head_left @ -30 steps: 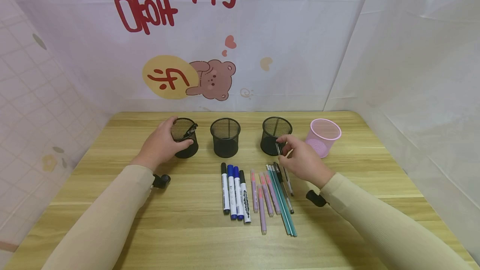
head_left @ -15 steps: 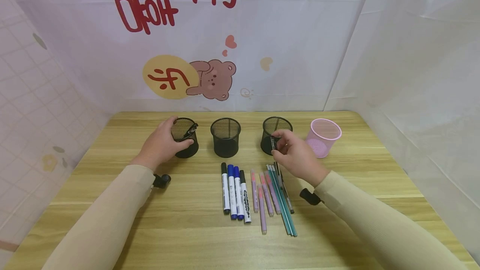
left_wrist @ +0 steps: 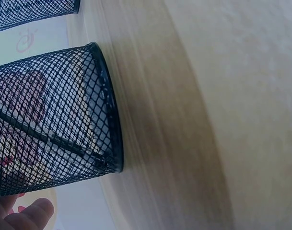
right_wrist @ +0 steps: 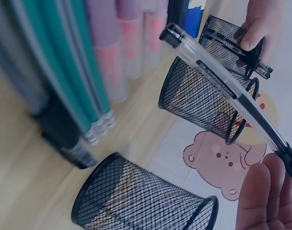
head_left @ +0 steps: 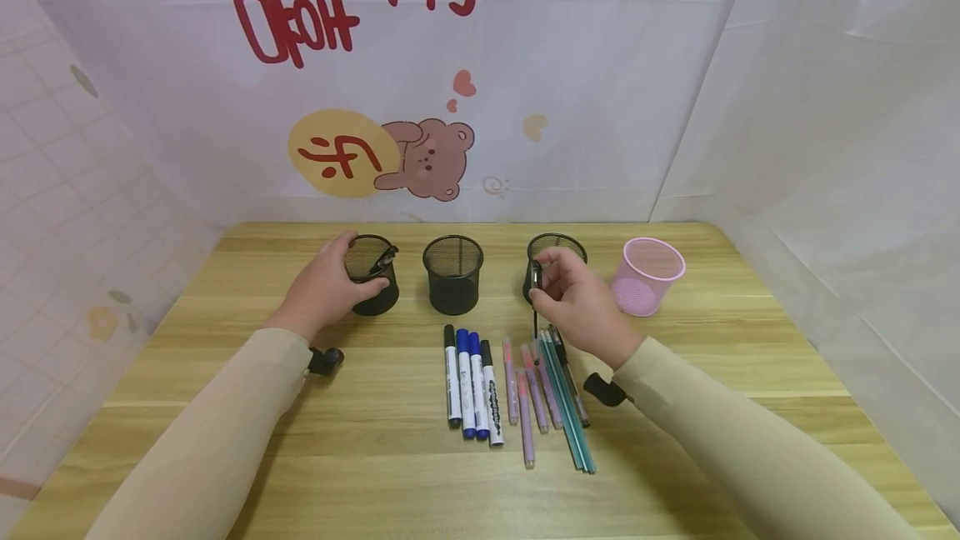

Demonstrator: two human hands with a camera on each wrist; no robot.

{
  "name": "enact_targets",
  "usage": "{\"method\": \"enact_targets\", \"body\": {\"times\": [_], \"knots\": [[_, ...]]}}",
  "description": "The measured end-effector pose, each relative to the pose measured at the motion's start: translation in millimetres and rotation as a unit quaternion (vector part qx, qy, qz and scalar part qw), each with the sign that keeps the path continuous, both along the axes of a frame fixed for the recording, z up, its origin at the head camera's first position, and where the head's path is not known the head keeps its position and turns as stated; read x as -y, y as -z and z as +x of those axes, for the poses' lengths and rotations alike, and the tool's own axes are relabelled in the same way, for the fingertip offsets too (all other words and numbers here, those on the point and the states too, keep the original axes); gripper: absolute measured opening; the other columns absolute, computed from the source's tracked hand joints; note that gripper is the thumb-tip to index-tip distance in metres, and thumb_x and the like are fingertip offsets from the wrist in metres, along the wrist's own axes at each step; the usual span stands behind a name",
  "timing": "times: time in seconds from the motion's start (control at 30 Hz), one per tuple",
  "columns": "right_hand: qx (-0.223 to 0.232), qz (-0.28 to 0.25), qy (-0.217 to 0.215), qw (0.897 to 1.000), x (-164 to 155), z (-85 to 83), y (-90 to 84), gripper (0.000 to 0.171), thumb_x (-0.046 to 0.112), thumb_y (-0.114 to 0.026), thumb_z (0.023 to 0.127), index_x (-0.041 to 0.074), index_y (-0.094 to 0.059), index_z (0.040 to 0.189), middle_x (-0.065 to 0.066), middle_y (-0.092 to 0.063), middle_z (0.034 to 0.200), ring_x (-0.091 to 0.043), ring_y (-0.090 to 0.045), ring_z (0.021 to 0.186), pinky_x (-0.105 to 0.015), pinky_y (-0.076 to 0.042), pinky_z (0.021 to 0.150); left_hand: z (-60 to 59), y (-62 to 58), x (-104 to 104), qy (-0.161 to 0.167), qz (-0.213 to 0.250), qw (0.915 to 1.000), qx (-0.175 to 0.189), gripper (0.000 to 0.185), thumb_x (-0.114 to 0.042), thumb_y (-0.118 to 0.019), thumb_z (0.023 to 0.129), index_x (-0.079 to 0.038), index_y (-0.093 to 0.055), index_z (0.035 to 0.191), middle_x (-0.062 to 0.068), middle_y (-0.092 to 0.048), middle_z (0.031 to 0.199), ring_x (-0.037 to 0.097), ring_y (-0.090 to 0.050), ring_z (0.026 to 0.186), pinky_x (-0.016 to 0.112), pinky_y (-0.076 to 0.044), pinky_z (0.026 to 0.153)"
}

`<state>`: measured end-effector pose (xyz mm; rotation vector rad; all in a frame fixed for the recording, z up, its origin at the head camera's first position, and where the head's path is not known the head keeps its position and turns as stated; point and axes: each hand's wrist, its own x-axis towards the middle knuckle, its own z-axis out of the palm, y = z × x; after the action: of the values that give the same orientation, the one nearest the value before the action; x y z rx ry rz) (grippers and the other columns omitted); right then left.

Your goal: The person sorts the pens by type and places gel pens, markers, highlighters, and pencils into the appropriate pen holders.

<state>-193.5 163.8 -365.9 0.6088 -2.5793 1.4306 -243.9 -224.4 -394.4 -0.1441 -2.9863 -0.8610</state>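
Observation:
My left hand [head_left: 322,290] holds the far-left black mesh pen holder [head_left: 377,300], thumb across its front and fingers at the rim. A black pen [head_left: 384,260] leans inside, its top poking past the rim; its shaft shows through the mesh in the left wrist view. In my right hand [head_left: 583,308], thumb and fingertips pinch a clear-barrelled gel pen [right_wrist: 220,81] near its black upper end. The pen hangs down in front of the third pen holder [head_left: 553,242], overlapping it in the head view. Another gel pen [head_left: 572,377] lies on the table below this hand.
Between them stands another black mesh holder [head_left: 453,294]; a pink one [head_left: 648,261] is at far right. Side by side on the wooden table [head_left: 360,457] lie white markers [head_left: 472,394], purple highlighters [head_left: 526,432] and teal pencils [head_left: 573,423]. A printed cloth wall rises behind.
My right hand has lifted the gel pen off the table beside the pencils and carried it leftward, swinging it more upright. The left hand stays on its pen holder.

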Motion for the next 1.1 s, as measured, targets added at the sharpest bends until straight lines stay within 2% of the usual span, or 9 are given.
{"method": "enact_targets", "body": {"times": [0.3, 0.73, 0.97, 1.1], "knots": [[0.0, -0.042, -0.009, 0.999, 16.0, -2.2, -4.3, 0.03, -0.003, -0.066, 0.096, 0.001, -0.058, 0.124, -0.013, -0.065, 0.097, -0.016, -0.064, 0.077, -0.021, -0.056, 0.068, -0.4, 0.7, -0.9, 0.0, 0.004, 1.0, -0.001, 0.105, -0.055, -0.077, 0.091, -0.009, -0.021, 0.168, 0.025, -0.031, 0.169, 0.05, -0.035, 0.152, 0.071, -0.034, 0.12], [-0.003, -0.069, 0.006, 0.998, 41.6, -4.3, -9.4, 0.033, 0.0, -0.067, 0.096, 0.002, -0.059, 0.128, -0.014, -0.067, 0.101, -0.013, -0.067, 0.075, -0.022, -0.052, 0.063, 1.1, -1.6, -2.7, -0.005, 0.007, 1.0, 0.003, 0.107, -0.058, -0.076, 0.09, -0.009, -0.022, 0.168, 0.025, -0.031, 0.169, 0.05, -0.035, 0.152, 0.07, -0.034, 0.12], [-0.015, -0.085, 0.005, 0.996, 56.8, -6.0, -13.7, 0.031, 0.002, -0.066, 0.098, 0.002, -0.059, 0.128, -0.012, -0.064, 0.107, -0.02, -0.069, 0.08, -0.024, -0.05, 0.064, 1.0, -0.9, -1.2, -0.005, 0.007, 1.0, -0.002, 0.104, -0.054, -0.078, 0.09, -0.009, -0.023, 0.167, 0.024, -0.032, 0.169, 0.05, -0.036, 0.152, 0.07, -0.034, 0.12], [-0.014, -0.087, 0.005, 0.996, 68.1, -7.6, -16.0, 0.03, 0.005, -0.066, 0.099, 0.002, -0.058, 0.127, -0.011, -0.066, 0.108, -0.019, -0.07, 0.081, -0.025, -0.05, 0.064, 0.4, 0.2, -0.8, -0.004, 0.007, 1.0, -0.004, 0.103, -0.052, -0.078, 0.091, -0.009, -0.024, 0.167, 0.024, -0.032, 0.168, 0.049, -0.036, 0.152, 0.07, -0.034, 0.12]]}}
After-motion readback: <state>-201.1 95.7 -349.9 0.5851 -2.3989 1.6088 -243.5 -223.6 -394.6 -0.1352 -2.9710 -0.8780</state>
